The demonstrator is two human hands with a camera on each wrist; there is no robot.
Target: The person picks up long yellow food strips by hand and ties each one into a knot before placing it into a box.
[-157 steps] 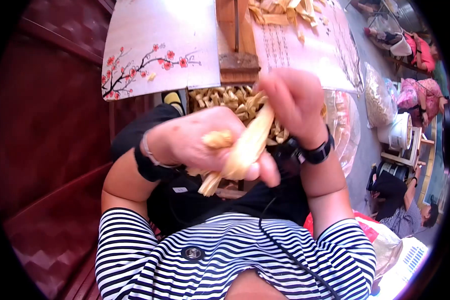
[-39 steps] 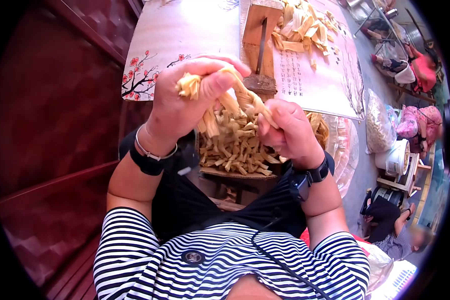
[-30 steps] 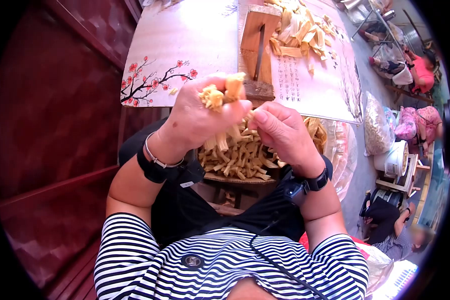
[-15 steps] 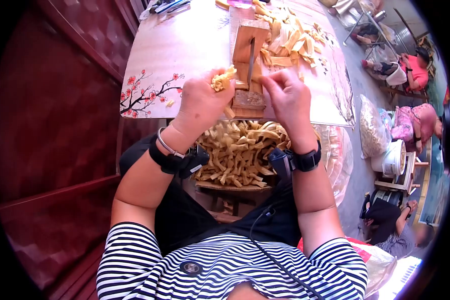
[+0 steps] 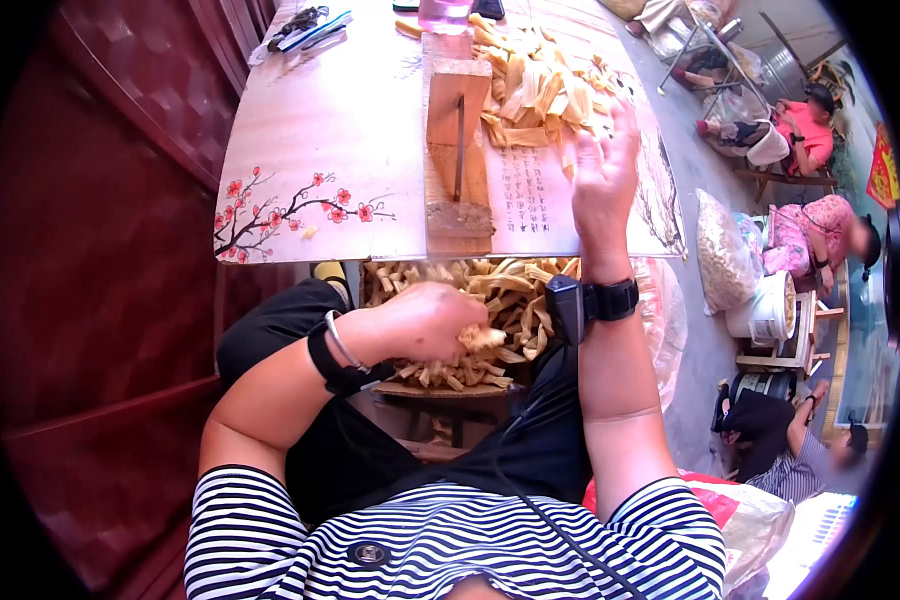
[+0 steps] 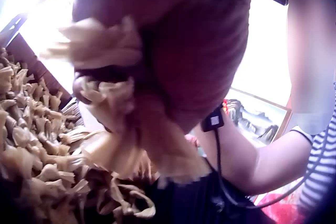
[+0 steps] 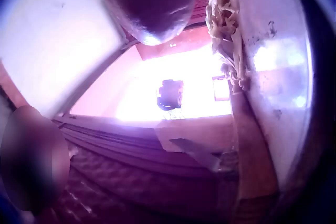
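My left hand (image 5: 425,322) is low over a heap of short yellow knotted strips (image 5: 520,315) below the table edge. Its curled fingers hold a few pale yellow strip pieces (image 5: 482,338); in the left wrist view their frayed ends (image 6: 173,155) stick out of the fist. Over the right part of the table, my right hand (image 5: 607,185) reaches forward with its fingers extended, beside a pile of long flat yellow strips (image 5: 545,85). Between the hands stands a wooden block frame (image 5: 457,85) with an upright metal blade (image 5: 460,150).
The white table (image 5: 320,130) has a printed blossom branch and several small items at its far left corner. A dark red panelled door (image 5: 100,250) borders the left side. On the right are stuffed bags (image 5: 725,255), a white bucket (image 5: 765,308) and several seated people.
Both hands were at the blade half a second ago. The left has since dropped toward the heap with its strip pieces, and the right has moved right and forward toward the strip pile.
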